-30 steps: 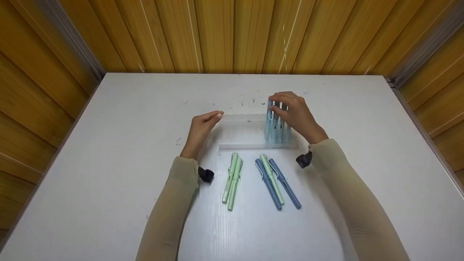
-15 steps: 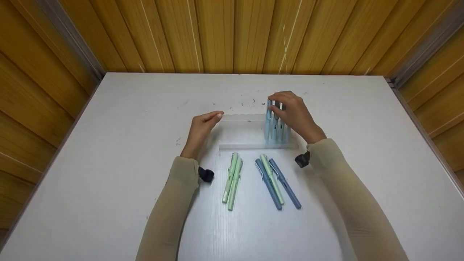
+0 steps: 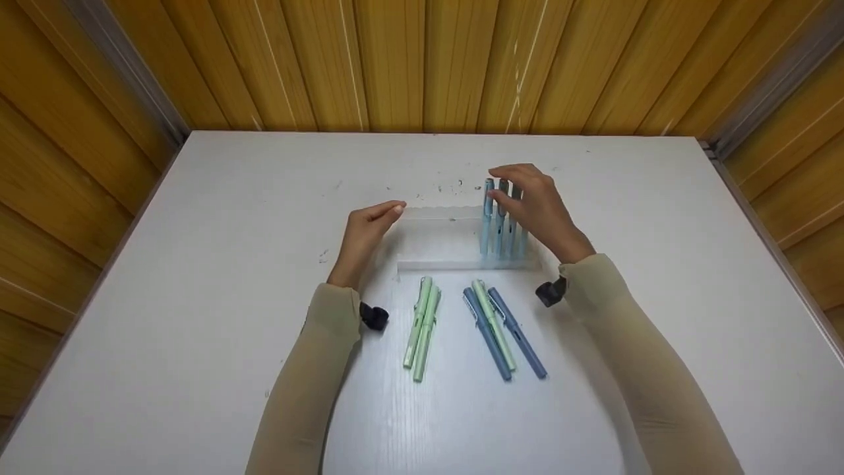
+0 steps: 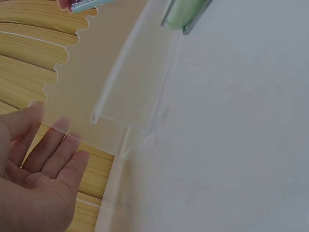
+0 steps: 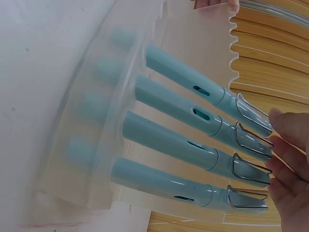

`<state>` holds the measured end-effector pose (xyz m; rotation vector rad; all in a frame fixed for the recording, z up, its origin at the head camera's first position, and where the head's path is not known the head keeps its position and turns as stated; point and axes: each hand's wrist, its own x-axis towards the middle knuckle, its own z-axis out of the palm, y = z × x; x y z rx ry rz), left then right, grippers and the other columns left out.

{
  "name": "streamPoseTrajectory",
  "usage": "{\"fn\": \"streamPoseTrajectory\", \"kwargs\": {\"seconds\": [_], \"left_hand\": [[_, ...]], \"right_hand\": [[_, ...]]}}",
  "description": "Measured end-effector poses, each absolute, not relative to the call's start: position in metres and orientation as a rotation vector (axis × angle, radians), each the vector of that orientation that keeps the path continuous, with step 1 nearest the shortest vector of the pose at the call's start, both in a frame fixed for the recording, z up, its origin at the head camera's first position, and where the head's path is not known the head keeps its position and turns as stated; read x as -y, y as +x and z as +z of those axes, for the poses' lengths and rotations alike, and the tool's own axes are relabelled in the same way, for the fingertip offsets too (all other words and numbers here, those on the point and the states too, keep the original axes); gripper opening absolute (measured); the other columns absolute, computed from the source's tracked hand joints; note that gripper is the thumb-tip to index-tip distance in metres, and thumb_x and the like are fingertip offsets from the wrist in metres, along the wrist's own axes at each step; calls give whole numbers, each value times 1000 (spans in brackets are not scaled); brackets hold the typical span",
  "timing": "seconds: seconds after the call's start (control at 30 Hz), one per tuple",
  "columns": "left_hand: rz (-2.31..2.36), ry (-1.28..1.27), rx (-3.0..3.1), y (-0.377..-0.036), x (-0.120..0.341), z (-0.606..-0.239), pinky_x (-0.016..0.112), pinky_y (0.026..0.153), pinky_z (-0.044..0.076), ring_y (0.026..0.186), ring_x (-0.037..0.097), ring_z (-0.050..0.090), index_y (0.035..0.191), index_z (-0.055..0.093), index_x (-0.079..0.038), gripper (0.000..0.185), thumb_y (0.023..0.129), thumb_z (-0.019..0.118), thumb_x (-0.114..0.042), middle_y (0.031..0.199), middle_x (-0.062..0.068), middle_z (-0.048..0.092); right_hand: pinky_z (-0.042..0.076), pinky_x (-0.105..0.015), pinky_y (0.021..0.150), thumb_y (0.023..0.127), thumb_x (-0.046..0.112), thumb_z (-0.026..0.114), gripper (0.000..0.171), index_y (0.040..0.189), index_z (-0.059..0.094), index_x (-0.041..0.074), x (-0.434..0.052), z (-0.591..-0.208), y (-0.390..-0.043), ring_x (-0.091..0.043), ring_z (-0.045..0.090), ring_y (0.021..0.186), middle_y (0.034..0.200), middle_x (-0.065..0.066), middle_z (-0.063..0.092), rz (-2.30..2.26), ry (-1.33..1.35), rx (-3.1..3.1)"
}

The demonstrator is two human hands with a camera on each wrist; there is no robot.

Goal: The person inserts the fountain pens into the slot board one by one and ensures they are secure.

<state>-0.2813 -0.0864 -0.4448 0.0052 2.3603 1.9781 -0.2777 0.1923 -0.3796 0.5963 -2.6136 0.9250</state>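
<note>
A clear plastic pen stand (image 3: pixel 438 241) with a scalloped back edge stands on the white table. My left hand (image 3: pixel 369 231) pinches its upper left corner, thumb in front and fingers behind the clear sheet. Several light blue pens (image 5: pixel 178 104) with wire clips stand side by side in the stand's right part, caps up. At their caps is my right hand (image 3: pixel 537 201). Its index finger is raised just above the leftmost light blue pen (image 3: pixel 486 224), and the thumb is beside that cap, touching or nearly so. The other right fingers lie behind the caps.
Two light green pens (image 3: pixel 422 333) lie in front of the stand's left part. To their right lie two dark blue pens (image 3: pixel 519 336) with a light green pen (image 3: pixel 498 324) between them. A wood-panelled wall (image 3: pixel 455 66) rises behind the table.
The right index finger has lifted slightly off the leftmost light blue pen's cap, which the thumb and finger held earlier. The left hand, the stand and the lying pens stay in place.
</note>
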Motion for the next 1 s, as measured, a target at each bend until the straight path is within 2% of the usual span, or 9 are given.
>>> {"fn": "streamPoseTrajectory", "kwargs": {"seconds": [0.23,0.47,0.8,1.0], "left_hand": [[1985,7,-2360,-281,87,-445,34,107,43,124,16,56,118,70,-15,33,93,64,-35,126,2,65],[1989,6,-2339,-281,86,-445,33,107,42,126,15,55,118,70,-16,33,93,64,-36,128,0,64],[2021,17,-2342,-282,86,-446,33,107,43,125,16,55,116,70,-14,32,92,66,-34,126,2,65],[2034,28,-2339,-282,86,-446,33,106,43,125,16,55,116,70,-12,32,92,66,-32,126,3,66]], "right_hand": [[51,-39,96,88,11,70,33,121,65,4,-190,-381,-269,-24,61,111,119,-12,67,934,660,2527],[55,-38,87,87,10,71,33,119,66,5,-186,-387,-258,-26,65,95,110,-12,69,1000,718,2508],[58,-32,80,85,11,73,29,112,69,4,-183,-398,-242,-17,68,89,103,-10,71,1091,769,2567],[58,-31,79,84,9,74,26,110,71,5,-183,-408,-236,-17,69,88,103,-10,72,1167,801,2687]]}}
